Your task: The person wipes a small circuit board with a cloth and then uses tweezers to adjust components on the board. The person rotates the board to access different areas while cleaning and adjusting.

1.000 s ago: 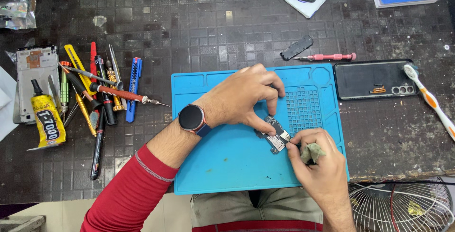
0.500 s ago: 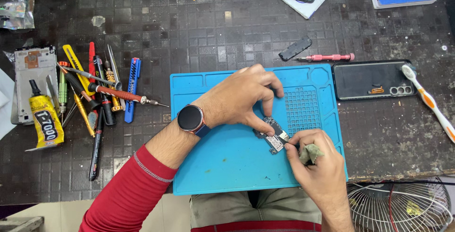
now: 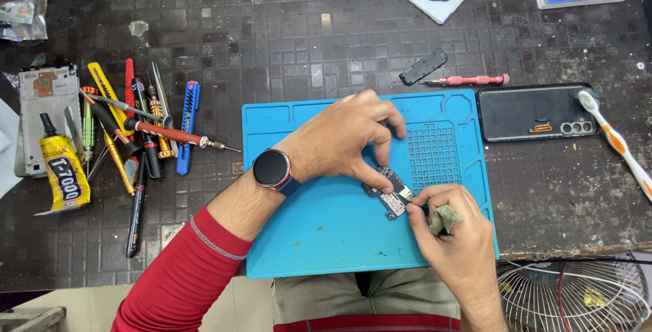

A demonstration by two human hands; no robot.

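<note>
A small circuit board point(image 3: 392, 198) lies on a blue silicone work mat point(image 3: 326, 230). My left hand point(image 3: 343, 138), with a round watch on its wrist, presses its fingertips down on the board's upper left end. My right hand point(image 3: 454, 233) pinches a small greyish wad of cloth point(image 3: 443, 218) and touches the board's right end with its fingertips. The board is partly hidden under both sets of fingers.
Left of the mat lie several screwdrivers and cutters point(image 3: 146, 132), a yellow glue tube point(image 3: 64, 172) and a phone frame point(image 3: 46, 115). To the right are a dark phone back cover point(image 3: 536, 111), a toothbrush point(image 3: 618, 142) and a pink screwdriver point(image 3: 468, 79). A wire fan guard point(image 3: 577, 298) sits below the table edge.
Hardly anything differs. Both hands stay on the small board, with the right hand's fingertips shifting slightly against it.
</note>
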